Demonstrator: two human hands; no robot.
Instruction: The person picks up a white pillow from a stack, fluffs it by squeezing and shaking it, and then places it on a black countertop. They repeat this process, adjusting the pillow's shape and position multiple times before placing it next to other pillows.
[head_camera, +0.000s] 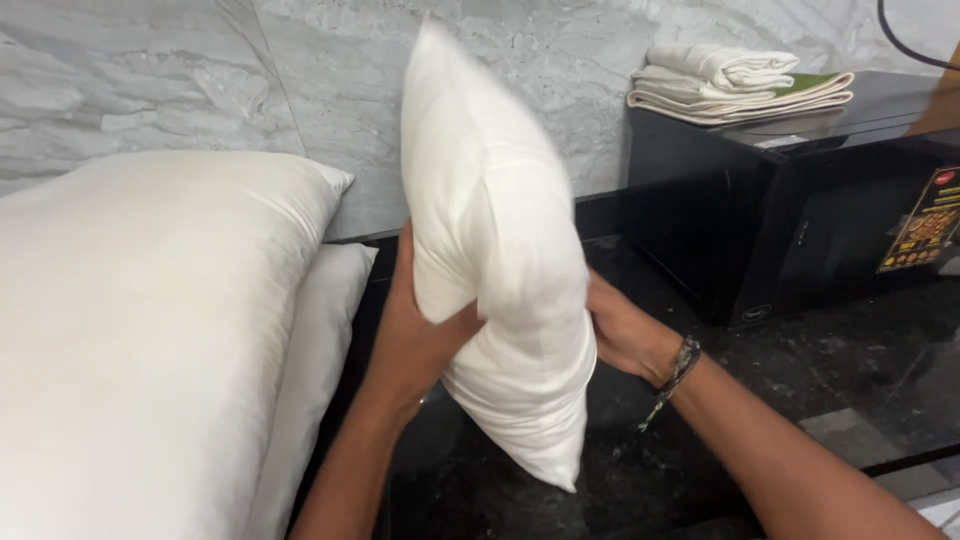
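Large pillow (140, 340): nearest the camera at the far left, a plump white pillow that fills the lower left corner
Second pillow (315, 370): flatter and white, just beside the large one on its right, its corner up against the wall
Left hand (415, 335): pressed against the left face of the held pillow, fingers wrapped around its edge, the forearm coming up from the bottom of the view
Held pillow (495, 250): small and white, standing on end and tilted, one corner pointing up at the wall and the other down toward the desk; it is clamped between both hands above the dark surface
Right hand (625, 330): closed on the right side of the same pillow, fingers partly hidden behind the fabric; a braided wristband (680, 362) sits on the wrist
Desk (800, 380): dark, polished stone, showing under and to the right of the arms
Microwave (790, 220): black, at the right on the desk, against the wall
Folded towels (740, 82): a pale stack lying on top of the microwave
Wall (150, 70): grey marbled stone behind everything
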